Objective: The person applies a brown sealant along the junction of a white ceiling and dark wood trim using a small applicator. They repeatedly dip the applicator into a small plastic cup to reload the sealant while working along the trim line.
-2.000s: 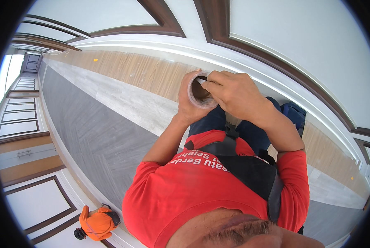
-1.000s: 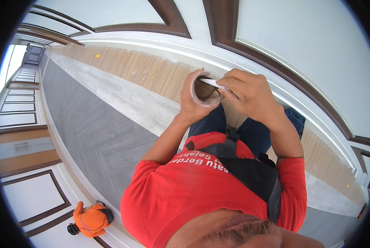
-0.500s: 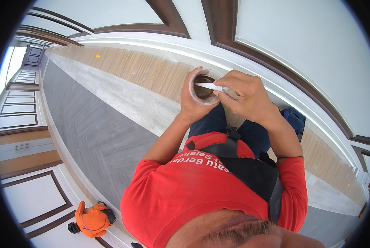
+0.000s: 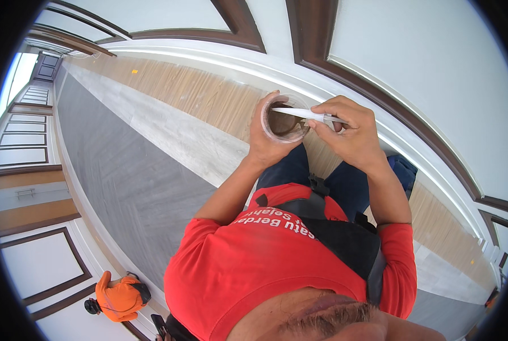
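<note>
My left hand [image 4: 263,139] wraps around a small clear plastic cup [image 4: 284,119] filled with a dark brown substance, held out in front of my chest. My right hand [image 4: 347,133] pinches a white spoon-like stick [image 4: 302,113] whose tip reaches across the cup's mouth into the brown content. Below both hands I see my red shirt [image 4: 276,256], a black strap and dark trousers.
The floor below has a grey herringbone strip [image 4: 129,170], a pale strip and a wood-toned strip [image 4: 197,96] along a white baseboard. White wall panels with dark brown trim [image 4: 305,40] rise beside me. An orange and black object [image 4: 117,296] lies at the lower left.
My right hand drew the white stick out over the cup, then lowered its tip into the brown content. The cup stays in my left hand, slightly lower in view.
</note>
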`<state>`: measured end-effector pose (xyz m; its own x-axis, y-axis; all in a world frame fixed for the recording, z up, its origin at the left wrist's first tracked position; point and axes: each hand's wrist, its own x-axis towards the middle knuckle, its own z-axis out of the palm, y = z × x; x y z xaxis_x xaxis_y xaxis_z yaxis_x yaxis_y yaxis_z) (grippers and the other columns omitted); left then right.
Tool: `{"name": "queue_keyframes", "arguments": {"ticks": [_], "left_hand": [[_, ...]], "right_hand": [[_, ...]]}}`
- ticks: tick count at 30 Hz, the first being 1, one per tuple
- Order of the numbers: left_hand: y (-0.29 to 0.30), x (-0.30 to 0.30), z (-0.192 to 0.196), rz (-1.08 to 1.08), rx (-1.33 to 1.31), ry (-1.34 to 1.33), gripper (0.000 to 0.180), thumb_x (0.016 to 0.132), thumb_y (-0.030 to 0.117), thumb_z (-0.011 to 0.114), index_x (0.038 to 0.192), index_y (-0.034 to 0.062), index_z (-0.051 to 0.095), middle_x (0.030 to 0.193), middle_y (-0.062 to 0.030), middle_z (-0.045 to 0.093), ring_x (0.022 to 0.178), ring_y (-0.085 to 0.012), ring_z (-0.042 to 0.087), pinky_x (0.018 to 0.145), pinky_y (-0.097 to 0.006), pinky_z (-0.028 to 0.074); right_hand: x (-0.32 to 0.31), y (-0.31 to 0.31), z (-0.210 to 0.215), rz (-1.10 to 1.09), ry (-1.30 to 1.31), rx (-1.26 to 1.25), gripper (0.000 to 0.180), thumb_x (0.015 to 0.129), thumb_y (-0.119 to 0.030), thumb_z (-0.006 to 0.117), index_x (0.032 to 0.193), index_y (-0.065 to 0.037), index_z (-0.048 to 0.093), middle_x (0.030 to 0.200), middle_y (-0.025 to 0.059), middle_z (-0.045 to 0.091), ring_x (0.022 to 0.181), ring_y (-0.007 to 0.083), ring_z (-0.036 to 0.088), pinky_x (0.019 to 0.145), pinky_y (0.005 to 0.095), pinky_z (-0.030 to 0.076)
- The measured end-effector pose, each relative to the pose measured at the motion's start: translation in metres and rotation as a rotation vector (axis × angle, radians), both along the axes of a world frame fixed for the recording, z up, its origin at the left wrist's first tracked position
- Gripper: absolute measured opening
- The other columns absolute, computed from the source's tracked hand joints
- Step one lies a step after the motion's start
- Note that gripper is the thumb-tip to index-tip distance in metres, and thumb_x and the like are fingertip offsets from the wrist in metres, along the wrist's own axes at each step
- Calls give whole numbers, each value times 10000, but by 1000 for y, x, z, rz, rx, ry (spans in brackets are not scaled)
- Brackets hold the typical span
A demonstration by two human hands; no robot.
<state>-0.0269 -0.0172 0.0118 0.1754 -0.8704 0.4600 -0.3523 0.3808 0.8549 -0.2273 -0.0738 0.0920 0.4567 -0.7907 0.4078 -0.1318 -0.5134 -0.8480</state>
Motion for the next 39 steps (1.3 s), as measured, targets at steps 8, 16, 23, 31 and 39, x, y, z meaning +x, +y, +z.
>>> {"name": "queue_keyframes", "arguments": {"ticks": [8, 16, 23, 31, 39], "left_hand": [[0, 2, 0, 25, -8, 6, 965, 657, 76, 941, 1464, 1, 417, 1282, -136, 573, 1132, -229, 607, 987, -356, 501], [0, 2, -3, 4, 26, 81, 965, 658, 62, 930, 1470, 11, 410, 1278, -131, 573, 1101, -217, 621, 956, -347, 517], [-3, 6, -7, 50, 28, 73, 981, 664, 35, 927, 1482, -7, 387, 1307, -133, 567, 1192, -232, 599, 1023, -364, 502], [-12, 9, -6, 32, 32, 117, 975, 663, 36, 922, 1481, 10, 394, 1282, -125, 568, 1171, -225, 600, 1026, -370, 500], [-25, 9, 2, 16, 13, 190, 966, 668, 18, 912, 1483, 19, 394, 1269, -124, 567, 1175, -227, 593, 1015, -378, 511]], "right_hand": [[-6, -3, -4, -8, 9, 67, 237, 804, -69, 820, 1037, -44, 781, 893, 49, 718, 583, 73, 463, 523, 243, 368], [-1, 4, -2, 67, -23, 100, 213, 817, -56, 813, 1022, -22, 769, 907, 50, 714, 615, 65, 495, 551, 226, 387], [-17, -9, -23, -51, -62, 245, 220, 833, -35, 813, 1040, -6, 743, 917, 24, 709, 660, 37, 517, 585, 202, 400], [-15, -14, -36, -20, -236, 374, 262, 877, 36, 767, 1130, 46, 698, 973, 57, 709, 885, 77, 648, 732, 203, 496], [-11, -27, -34, -40, -291, 359, 258, 883, 26, 767, 1130, 72, 709, 1029, 95, 708, 926, 109, 649, 829, 243, 516]]}}
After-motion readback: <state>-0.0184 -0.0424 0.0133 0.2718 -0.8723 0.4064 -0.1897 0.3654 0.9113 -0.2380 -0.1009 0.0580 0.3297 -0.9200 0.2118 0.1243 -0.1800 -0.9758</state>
